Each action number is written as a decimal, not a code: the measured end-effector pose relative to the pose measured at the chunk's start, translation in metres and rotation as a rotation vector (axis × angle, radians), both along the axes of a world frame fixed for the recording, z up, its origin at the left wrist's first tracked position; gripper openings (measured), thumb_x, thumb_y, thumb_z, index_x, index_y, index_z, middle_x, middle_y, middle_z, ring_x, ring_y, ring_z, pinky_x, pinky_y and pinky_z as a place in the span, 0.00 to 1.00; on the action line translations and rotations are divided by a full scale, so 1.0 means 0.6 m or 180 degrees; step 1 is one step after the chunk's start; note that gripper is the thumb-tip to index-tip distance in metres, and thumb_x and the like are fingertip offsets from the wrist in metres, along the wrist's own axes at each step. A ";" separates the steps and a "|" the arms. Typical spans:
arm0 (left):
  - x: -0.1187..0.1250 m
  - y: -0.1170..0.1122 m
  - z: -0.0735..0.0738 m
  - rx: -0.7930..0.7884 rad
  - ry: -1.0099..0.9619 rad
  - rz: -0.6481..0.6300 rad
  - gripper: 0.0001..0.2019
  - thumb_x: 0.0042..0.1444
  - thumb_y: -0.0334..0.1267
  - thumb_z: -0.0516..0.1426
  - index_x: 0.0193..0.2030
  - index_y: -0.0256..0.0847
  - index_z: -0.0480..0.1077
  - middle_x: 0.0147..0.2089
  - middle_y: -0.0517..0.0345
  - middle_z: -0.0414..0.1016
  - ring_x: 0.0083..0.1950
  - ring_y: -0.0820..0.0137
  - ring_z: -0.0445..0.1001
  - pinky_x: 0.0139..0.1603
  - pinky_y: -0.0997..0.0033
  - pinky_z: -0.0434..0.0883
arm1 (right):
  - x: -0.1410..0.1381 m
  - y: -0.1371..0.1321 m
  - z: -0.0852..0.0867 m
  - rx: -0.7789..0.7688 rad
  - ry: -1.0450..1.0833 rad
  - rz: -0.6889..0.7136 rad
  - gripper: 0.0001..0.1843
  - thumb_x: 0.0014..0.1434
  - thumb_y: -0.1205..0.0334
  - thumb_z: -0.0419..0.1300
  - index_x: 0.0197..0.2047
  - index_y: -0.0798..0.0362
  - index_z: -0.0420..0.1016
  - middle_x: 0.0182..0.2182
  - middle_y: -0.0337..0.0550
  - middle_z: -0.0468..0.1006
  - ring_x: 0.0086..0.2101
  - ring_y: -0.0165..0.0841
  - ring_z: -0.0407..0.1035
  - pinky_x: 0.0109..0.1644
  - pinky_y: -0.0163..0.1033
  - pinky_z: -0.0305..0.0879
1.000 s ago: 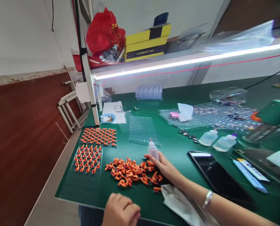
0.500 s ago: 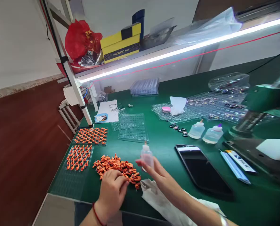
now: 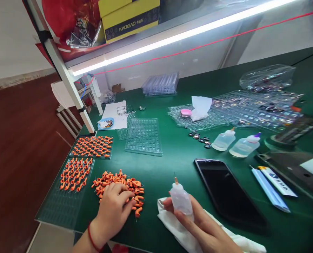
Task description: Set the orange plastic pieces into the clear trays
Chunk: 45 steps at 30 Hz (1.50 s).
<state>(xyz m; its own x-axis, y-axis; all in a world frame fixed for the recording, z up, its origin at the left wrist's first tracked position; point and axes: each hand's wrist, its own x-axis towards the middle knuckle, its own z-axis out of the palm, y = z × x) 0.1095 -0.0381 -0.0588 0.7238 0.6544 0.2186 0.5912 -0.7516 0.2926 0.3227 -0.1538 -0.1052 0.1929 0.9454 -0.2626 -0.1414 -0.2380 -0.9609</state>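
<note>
My right hand (image 3: 201,225) grips a small clear squeeze bottle (image 3: 181,197) with a thin nozzle, held upright over a white cloth (image 3: 172,221) at the table's near edge. My left hand (image 3: 113,210) rests on a loose pile of small orange parts (image 3: 119,184), fingers curled into the pile. Left of the pile, two clear trays hold rows of the same orange parts: a near tray (image 3: 73,173) and a far tray (image 3: 92,146).
An empty clear grid tray (image 3: 144,136) lies behind the pile. A black tablet (image 3: 226,188) lies to the right, with two squeeze bottles (image 3: 235,143) beyond it, glue tubes (image 3: 273,186) at right, and trays of dark parts (image 3: 253,109) at the back. The green table's edge (image 3: 56,225) is near.
My right hand has drawn the bottle back toward me, over the cloth. My left hand came forward onto the orange pile. The camera has tilted down and shifted right.
</note>
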 end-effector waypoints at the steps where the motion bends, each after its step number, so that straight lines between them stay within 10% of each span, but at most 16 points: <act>1: 0.008 -0.004 0.002 -0.0035 0.0063 0.0053 0.05 0.60 0.30 0.63 0.42 0.42 0.77 0.41 0.56 0.77 0.45 0.61 0.74 0.48 0.58 0.71 | -0.001 -0.002 -0.003 -0.0040 0.0069 -0.0001 0.47 0.51 0.24 0.58 0.61 0.51 0.57 0.55 0.58 0.73 0.57 0.47 0.67 0.64 0.48 0.62; 16: 0.054 0.007 -0.001 -0.0180 0.0837 -0.0031 0.11 0.57 0.22 0.56 0.40 0.40 0.75 0.43 0.50 0.73 0.44 0.57 0.72 0.45 0.57 0.72 | -0.024 -0.011 0.002 0.0487 0.0417 0.0017 0.24 0.59 0.35 0.63 0.50 0.42 0.75 0.43 0.40 0.77 0.42 0.36 0.72 0.52 0.39 0.67; 24: 0.040 0.014 0.022 -0.0567 0.0185 0.0242 0.09 0.56 0.22 0.55 0.32 0.41 0.69 0.35 0.60 0.75 0.38 0.67 0.76 0.40 0.70 0.72 | -0.024 -0.004 0.001 0.0448 0.0421 -0.0048 0.29 0.55 0.38 0.68 0.53 0.46 0.73 0.42 0.43 0.78 0.42 0.38 0.72 0.51 0.41 0.67; 39: -0.035 0.013 -0.003 -0.0182 -0.1022 0.0220 0.13 0.62 0.29 0.55 0.46 0.43 0.81 0.44 0.52 0.81 0.45 0.62 0.79 0.48 0.62 0.75 | -0.054 -0.005 -0.023 0.0478 0.0883 -0.0051 0.26 0.57 0.40 0.67 0.54 0.45 0.75 0.39 0.43 0.77 0.32 0.32 0.70 0.37 0.36 0.66; 45: -0.051 -0.033 0.008 -0.1129 -0.1882 0.0795 0.08 0.59 0.36 0.63 0.44 0.46 0.82 0.40 0.55 0.83 0.41 0.64 0.79 0.45 0.68 0.74 | -0.061 -0.011 -0.021 0.0411 0.1049 -0.0040 0.29 0.58 0.32 0.60 0.54 0.42 0.76 0.37 0.42 0.75 0.25 0.28 0.65 0.28 0.34 0.63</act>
<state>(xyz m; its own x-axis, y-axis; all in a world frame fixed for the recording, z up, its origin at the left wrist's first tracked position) 0.0790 -0.0576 -0.0539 0.3706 0.8884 0.2709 0.4005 -0.4161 0.8164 0.2864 -0.1602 -0.1181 0.1295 0.9730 -0.1911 -0.4511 -0.1138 -0.8852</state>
